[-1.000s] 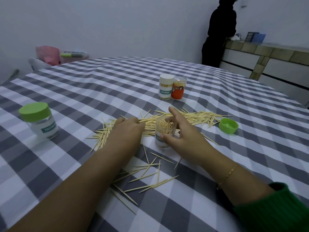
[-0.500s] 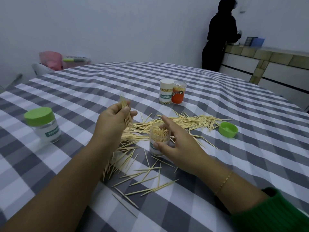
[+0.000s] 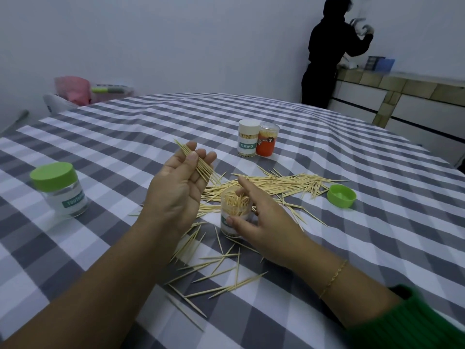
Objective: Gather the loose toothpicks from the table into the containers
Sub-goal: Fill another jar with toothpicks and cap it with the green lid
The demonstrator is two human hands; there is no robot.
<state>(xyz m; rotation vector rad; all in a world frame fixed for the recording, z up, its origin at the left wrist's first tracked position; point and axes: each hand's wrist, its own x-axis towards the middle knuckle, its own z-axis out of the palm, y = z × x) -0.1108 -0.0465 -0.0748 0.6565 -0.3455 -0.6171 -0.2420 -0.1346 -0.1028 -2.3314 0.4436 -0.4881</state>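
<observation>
Wooden toothpick bundle [image 3: 198, 164] pinched in left hand [image 3: 176, 192], frame centre; right hand [image 3: 261, 222] grips open jar [image 3: 232, 217]. Align tips, lower vertically.

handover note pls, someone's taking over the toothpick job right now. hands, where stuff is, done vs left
Left hand: raised palm up, holding a bundle of toothpicks under the thumb.
Right hand: gripping the open jar, upright on the table and partly filled.
Green lid lies off to the right.
Green-capped jar at left, white-capped jar and orange container at the back, all closed.
Done: some toothpicks are in the open jar.
Left: drop in the bundle, then clear the loose toothpicks behind the jar and the scatter in front of it.
</observation>
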